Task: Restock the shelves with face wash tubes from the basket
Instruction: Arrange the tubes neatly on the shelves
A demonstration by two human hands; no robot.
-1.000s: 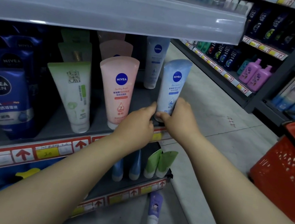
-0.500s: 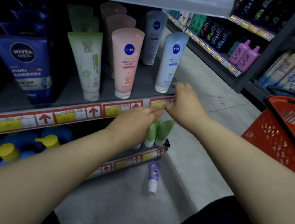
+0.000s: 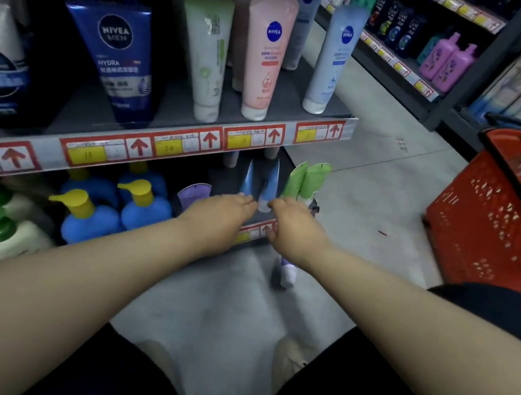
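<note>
Nearest, the person crouches with both forearms stretched forward over the grey floor. A purple tube (image 3: pixel 288 273) lies on that floor just below centre, partly under the right wrist, off the shelf and likely needing to go back.

The left hand (image 3: pixel 219 216) and right hand (image 3: pixel 294 234) sit close together at the centre of the frame, neither carrying anything. Their fingers reach out fairly straight to either side of the cap of 1 of the 2 blue tubes (image 3: pixel 268 186) on the bottom shelf (image 3: pixel 257 229). It looks like squaring it up, though blur hides whether they actually touch it. Just right of these stand 2 green tubes (image 3: pixel 307 181), cap-down so they stay upright and face out.

Above, on the middle shelf (image 3: pixel 163 145), a pink Nivea tube (image 3: pixel 266 55) and a pale blue Nivea tube (image 3: pixel 334 59) front their rows.

The red basket (image 3: pixel 505 219) sits at the right edge, well apart from both hands, its contents hidden.
</note>
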